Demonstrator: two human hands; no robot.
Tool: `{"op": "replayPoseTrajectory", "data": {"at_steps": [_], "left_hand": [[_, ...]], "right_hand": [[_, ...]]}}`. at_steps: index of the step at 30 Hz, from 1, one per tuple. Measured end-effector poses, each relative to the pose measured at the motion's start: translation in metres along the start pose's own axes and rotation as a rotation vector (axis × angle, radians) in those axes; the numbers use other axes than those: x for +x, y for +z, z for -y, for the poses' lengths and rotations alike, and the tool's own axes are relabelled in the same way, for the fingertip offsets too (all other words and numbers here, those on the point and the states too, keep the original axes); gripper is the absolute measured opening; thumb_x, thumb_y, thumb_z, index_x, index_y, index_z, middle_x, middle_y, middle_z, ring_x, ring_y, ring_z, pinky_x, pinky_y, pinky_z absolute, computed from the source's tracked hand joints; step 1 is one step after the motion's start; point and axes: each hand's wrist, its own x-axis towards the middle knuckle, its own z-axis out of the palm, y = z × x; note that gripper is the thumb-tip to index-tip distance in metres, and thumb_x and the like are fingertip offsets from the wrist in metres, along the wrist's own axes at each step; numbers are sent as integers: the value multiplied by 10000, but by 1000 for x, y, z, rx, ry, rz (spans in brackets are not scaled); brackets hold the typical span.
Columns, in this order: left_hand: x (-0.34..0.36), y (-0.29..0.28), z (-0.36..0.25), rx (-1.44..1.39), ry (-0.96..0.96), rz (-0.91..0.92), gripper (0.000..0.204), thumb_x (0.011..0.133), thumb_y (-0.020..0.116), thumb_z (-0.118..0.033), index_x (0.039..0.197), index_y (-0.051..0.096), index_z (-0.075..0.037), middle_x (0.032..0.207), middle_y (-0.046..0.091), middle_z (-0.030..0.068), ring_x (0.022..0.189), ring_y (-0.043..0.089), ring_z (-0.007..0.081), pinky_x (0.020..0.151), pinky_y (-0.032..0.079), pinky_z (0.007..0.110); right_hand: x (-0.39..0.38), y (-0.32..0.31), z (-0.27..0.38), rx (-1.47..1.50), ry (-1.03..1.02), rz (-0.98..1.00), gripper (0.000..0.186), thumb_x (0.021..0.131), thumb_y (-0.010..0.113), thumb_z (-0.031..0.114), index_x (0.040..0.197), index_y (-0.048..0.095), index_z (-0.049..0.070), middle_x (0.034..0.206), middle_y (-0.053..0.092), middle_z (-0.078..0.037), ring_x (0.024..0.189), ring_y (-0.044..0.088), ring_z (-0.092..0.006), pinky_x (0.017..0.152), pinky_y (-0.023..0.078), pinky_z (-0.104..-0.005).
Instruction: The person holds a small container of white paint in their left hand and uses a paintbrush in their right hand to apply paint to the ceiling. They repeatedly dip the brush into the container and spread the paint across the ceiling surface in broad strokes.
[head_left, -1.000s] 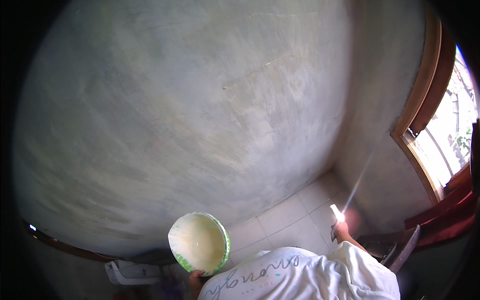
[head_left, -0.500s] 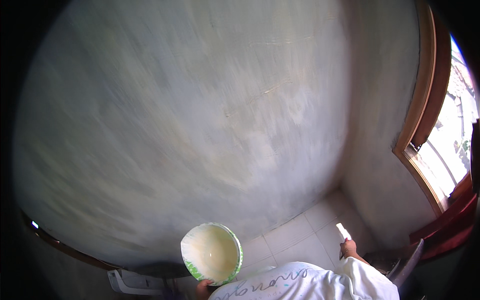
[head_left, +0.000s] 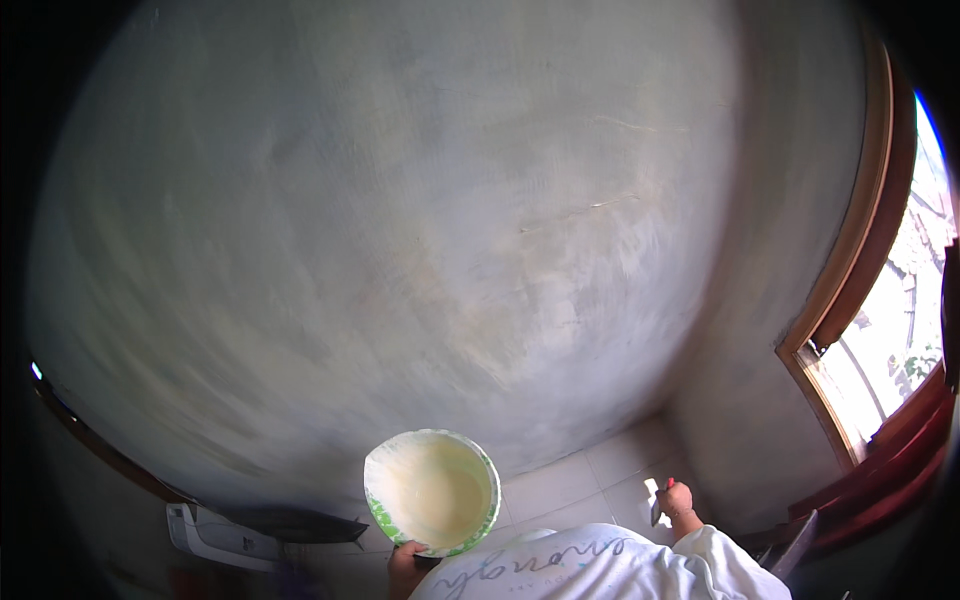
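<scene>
My left hand [head_left: 407, 562] grips the lower rim of a white and green bucket [head_left: 383, 518], thumb over the edge. The bucket tilts open toward me, with pale cream paint [head_left: 450, 500] inside and smears up its wall. Off to the right, my right hand [head_left: 678, 498] is closed around a red-handled tool [head_left: 656, 514] with a flat, light grey head pointing down. Whether that head is bristle or blade is too small to tell. The tool is apart from the bucket and the wall.
A large wall [head_left: 480, 250] with streaky grey-white coating fills the view and meets a side wall at the right. A wood-framed window [head_left: 845, 330] and red curtain [head_left: 850, 500] are at right. Pale floor tiles [head_left: 560, 485] lie below; a white object [head_left: 215, 540] stands lower left.
My view has shifted, so the window and wall sit differently. My right hand has turned, with the tool's head now pointing down instead of up. The bucket stays in my left hand.
</scene>
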Motion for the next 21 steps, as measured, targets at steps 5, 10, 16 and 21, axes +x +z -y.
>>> {"op": "replayPoseTrajectory", "data": {"at_steps": [5,10,16,21], "left_hand": [[12,-18,2,-101,43,102,544,823,495,-35,1361,500,40,1298,609,196,1171,622,332,1051,486,462],[-14,0,-4,-157,154,174,499,827,503,32,1323,453,70,1216,596,204,1120,644,339,957,578,453],[-27,3,-16,2,130,43,496,810,506,42,1306,512,54,1164,639,168,1007,676,275,833,595,407],[-45,14,-20,23,122,6,443,817,533,48,1260,541,36,1137,654,143,983,685,253,811,603,399]], "right_hand": [[-80,-104,151,355,-546,-188,277,895,716,247,796,637,1,685,630,-185,624,605,-341,640,503,-413],[-216,-187,262,740,-974,6,117,955,692,105,962,715,-9,769,684,-49,734,615,-89,670,497,-258],[-308,-157,317,427,-1448,210,163,872,765,100,995,711,6,859,725,-139,749,700,-263,703,551,-344],[-306,-83,338,223,-1326,501,167,899,744,190,940,711,31,859,709,-161,737,675,-348,695,546,-390]]}}
